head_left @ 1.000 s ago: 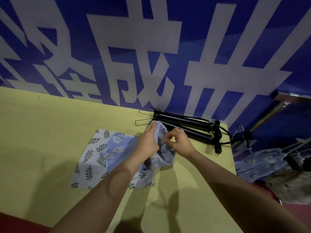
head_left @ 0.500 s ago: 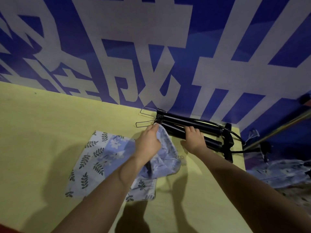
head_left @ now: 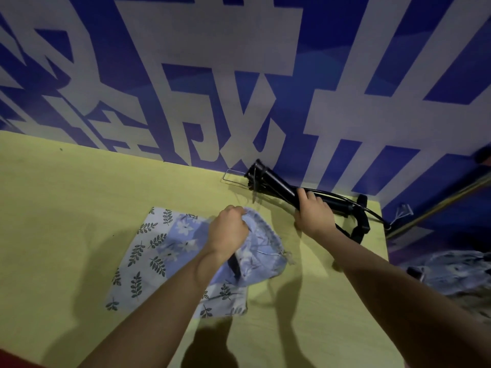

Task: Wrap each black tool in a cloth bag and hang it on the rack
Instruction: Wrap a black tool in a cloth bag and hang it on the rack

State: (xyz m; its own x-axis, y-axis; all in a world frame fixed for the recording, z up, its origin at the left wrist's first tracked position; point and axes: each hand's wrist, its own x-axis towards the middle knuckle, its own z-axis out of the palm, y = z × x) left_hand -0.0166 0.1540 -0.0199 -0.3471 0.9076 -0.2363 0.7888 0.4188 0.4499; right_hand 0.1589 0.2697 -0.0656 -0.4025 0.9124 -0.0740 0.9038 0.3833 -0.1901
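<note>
- Right hand (head_left: 314,215) now grips a black tool (head_left: 276,185), fingers curled over its tube; a second ago it was pinching the bag's rim, and half a second ago it was just reaching the tools.
- That tool's far end has risen off the table (head_left: 66,208) and tilts up against the wall (head_left: 239,62), where before the whole bundle lay flat.
- More black tools (head_left: 345,208) lie under and behind it, along the table's back edge by the wall; thin wire loops stick out at their left end.
- Left hand (head_left: 228,229) has stayed where it was, gripping the bunched rim of a blue floral bag (head_left: 263,251) and holding its mouth up and open.
- Inside the mouth, a dark strip shows just below the left wrist; what it is cannot be told.
- Blue bag rests on a flat leaf-print cloth (head_left: 138,256) spread on the yellow table.
- Far right, off the table, lies a heap of floral fabric (head_left: 451,272), blurred, with dark shapes in it.
</note>
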